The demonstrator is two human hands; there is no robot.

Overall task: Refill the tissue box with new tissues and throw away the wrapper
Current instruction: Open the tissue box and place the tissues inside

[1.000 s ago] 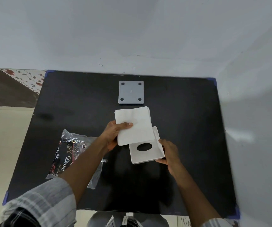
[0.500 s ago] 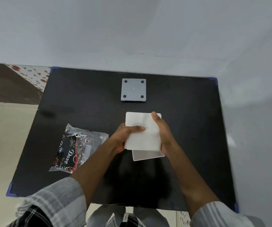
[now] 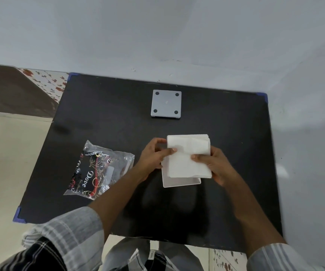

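Both hands, left hand (image 3: 153,157) and right hand (image 3: 214,165), grip the tissues (image 3: 187,157) over the box (image 3: 179,181); insertion remains, wrapper (image 3: 97,169) left of box undiscarded.

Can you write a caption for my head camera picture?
Both hands, left and right, hold a tissue stack over the white box.

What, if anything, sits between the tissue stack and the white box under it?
Nothing visible does. Both hands, left and right, hold the white folded tissue stack directly over the white square plastic box. The stack hides the box's opening, so its inside cannot be checked.
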